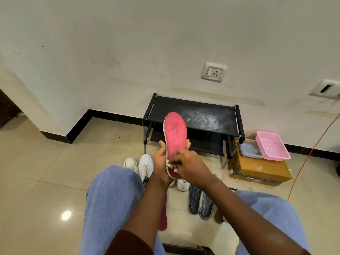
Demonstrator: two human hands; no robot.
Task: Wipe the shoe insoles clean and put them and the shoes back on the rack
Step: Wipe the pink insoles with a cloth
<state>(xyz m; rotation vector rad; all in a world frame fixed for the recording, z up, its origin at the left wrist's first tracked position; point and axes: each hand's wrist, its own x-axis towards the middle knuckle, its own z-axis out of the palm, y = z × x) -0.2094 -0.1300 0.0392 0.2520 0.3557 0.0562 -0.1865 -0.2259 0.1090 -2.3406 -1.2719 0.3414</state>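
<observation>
pink insole (174, 133), fabric-topped with a pale green rim: held upright in front of the black two-shelf shoe rack (195, 115). toe end up, crossing the rack's top shelf in view; heel end down in the hands. it is off the rack.

left hand (161, 162): wrapped round the back of the insole's lower half, thumb on its left edge, fingertips showing at its right edge. firm grip.

right hand (189, 166): fingers curled, pinching a small white wipe (168, 162) against the insole's top face near the heel. only scraps of the wipe show past the fingers.

rack top shelf: whitish dusty smears on its right half.

floor in front of the rack:
- pair of white lace-up sneakers (145, 166), below the rack's left leg.
- second pair of white shoes (183, 184), mostly hidden under the hands.
- pair of dark blue-grey shoes (200, 203), further from the rack, near the knees.
- dark red insole (163, 216) lying flat, partly hidden by the left forearm.

right of the rack: brown cardboard box (257, 170) just beside the rack's right legs, carrying a clear plastic container (250, 150) and a pink plastic basket (272, 148). an orange cable (312, 150) runs beyond it.

above the rack: white wall socket (213, 72).
</observation>
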